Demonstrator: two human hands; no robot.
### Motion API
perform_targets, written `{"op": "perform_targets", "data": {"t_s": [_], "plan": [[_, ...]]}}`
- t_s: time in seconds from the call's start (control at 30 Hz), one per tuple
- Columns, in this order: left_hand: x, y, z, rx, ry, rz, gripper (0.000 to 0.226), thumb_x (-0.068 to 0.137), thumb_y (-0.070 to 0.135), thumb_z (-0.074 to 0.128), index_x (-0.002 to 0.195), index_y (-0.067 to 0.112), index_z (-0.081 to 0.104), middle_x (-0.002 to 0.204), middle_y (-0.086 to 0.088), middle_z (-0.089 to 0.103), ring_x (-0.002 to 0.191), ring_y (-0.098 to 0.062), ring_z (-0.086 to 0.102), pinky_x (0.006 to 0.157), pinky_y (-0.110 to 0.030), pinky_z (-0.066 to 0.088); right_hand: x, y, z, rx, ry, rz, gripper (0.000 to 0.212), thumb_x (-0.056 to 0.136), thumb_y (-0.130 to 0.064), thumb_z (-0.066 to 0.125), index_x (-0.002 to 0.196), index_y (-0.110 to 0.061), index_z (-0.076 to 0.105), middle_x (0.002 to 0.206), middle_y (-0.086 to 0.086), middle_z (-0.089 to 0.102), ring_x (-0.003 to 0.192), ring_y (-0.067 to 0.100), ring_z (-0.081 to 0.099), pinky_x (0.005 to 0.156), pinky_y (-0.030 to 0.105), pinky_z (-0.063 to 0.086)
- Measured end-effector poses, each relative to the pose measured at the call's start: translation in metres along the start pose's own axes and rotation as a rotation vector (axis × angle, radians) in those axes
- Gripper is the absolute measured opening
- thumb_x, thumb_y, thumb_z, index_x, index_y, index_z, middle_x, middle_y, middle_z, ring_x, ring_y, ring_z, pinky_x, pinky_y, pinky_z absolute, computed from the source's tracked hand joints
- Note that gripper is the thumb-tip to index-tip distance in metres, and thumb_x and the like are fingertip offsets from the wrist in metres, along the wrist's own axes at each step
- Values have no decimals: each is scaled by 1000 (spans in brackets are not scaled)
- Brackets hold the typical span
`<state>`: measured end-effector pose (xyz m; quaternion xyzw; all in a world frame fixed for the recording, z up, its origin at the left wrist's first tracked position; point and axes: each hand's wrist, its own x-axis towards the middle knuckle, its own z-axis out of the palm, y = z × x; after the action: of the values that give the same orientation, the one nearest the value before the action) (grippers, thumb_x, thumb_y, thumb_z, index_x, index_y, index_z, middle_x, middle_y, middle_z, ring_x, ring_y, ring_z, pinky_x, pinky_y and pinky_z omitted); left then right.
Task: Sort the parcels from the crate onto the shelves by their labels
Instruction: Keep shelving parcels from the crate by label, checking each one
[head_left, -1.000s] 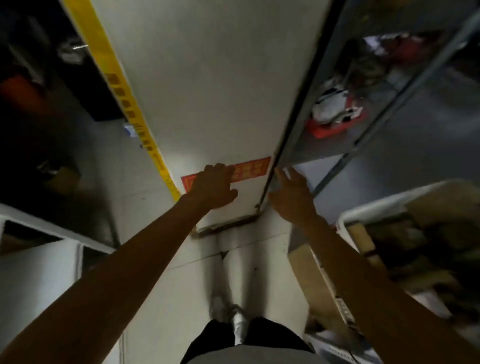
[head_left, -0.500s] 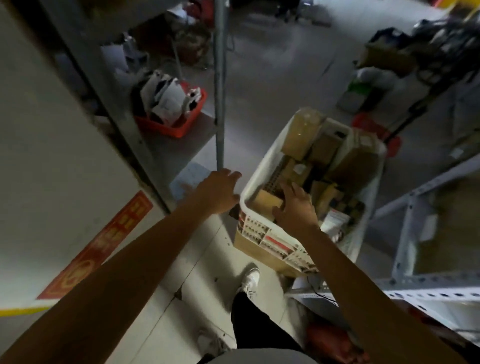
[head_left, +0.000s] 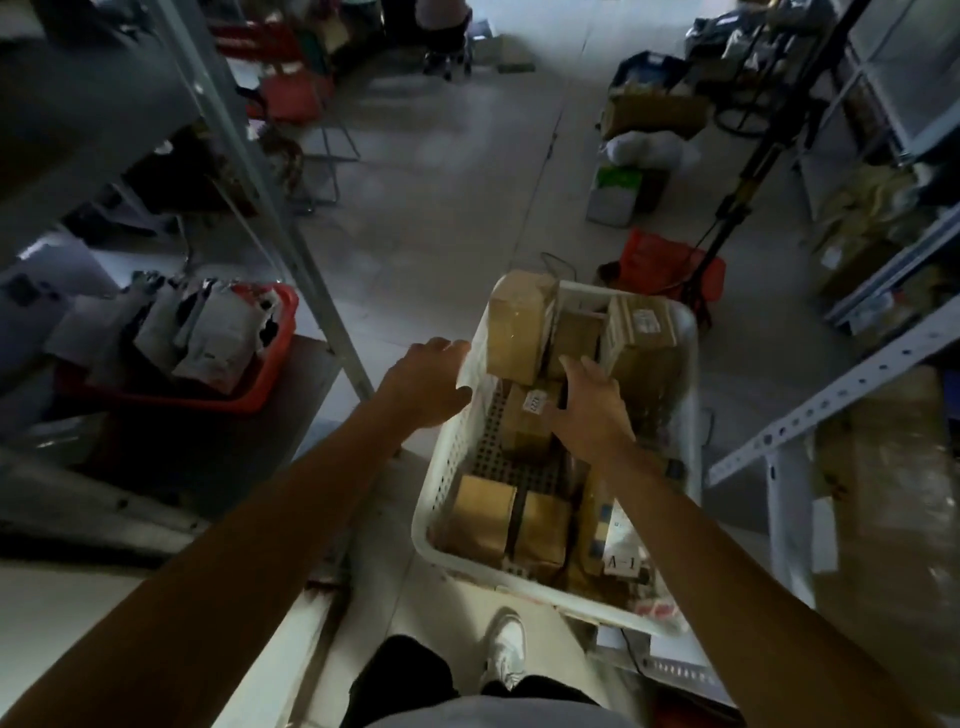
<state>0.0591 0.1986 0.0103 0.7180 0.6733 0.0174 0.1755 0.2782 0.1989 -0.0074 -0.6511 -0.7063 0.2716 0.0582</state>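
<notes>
While the right hand (head_left: 589, 410) hangs spread and empty over the middle of the crate (head_left: 691, 364), the small labelled parcel (head_left: 530, 418) lies just to its left, under the thumb side; whether skin touches cardboard cannot be told. Its long axis runs from the crate's near edge toward the far edge. The left hand (head_left: 428, 382), fingers loosely open, holds nothing outside the crate's left rim, so the right is nearer. Brown cardboard, taped (white sticker on top, print unreadable).
</notes>
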Motion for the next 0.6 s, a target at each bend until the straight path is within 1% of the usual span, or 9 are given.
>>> {"op": "perform_targets", "data": {"t_s": [0.13,0.23,0.33,0.37,0.43,0.47,0.5,0.53,0.6], "plan": [[44,0,-8,12,-28,32,65,91,32,63,148,14,37,148,-12,46,131,-32,46,105,-46,45,36,-2,-7,16,-24,51,75,96,-44,55,157,-23,18,165,7,13,150,33,13,121,50,21],[82,0,-13,5,-67,68,62,93,31,62,147,12,38,149,-12,46,133,-32,44,107,-44,41,66,-5,-6,31,-33,82,73,97,-42,54,157,-23,17,165,6,11,151,30,11,122,48,19],[132,-10,-13,6,-98,153,57,92,31,61,143,10,45,143,-13,52,130,-31,49,105,-41,42,97,-10,-2,55,-59,134,72,98,-41,51,157,-21,15,165,6,8,152,28,9,123,45,15],[152,-14,-13,4,-105,203,53,92,29,61,140,10,48,138,-12,56,126,-30,53,100,-38,44,109,-11,1,75,-65,162,71,99,-40,51,157,-21,15,165,7,8,152,29,9,122,46,16],[194,-23,-12,-11,-117,260,43,94,30,59,133,13,54,125,-10,64,108,-23,63,84,-28,48,133,-14,11,120,-71,219,70,99,-38,51,157,-21,15,165,8,10,151,31,12,121,47,18],[214,-26,-13,-11,-124,277,38,95,30,58,129,13,55,120,-9,66,99,-21,65,77,-25,48,144,-18,16,145,-86,257,69,99,-36,51,157,-21,15,164,9,13,150,32,14,120,46,21],[235,-28,-12,-9,-144,296,35,96,29,58,128,13,55,118,-10,66,95,-20,64,75,-25,47,154,-22,22,182,-101,312,69,99,-34,51,157,-20,16,163,9,17,148,33,18,118,45,23],[258,-28,-12,1,-177,311,38,97,29,57,130,12,54,122,-12,63,99,-23,64,77,-27,49,165,-27,28,240,-101,367,68,99,-32,52,157,-19,17,161,9,21,146,34,22,116,44,26],[304,-29,-10,31,-249,318,53,96,36,58,141,12,44,136,-16,52,117,-33,57,89,-37,47,186,-40,36,347,-75,471,67,96,-28,55,154,-19,25,156,10,32,141,33,33,112,41,32]]}}
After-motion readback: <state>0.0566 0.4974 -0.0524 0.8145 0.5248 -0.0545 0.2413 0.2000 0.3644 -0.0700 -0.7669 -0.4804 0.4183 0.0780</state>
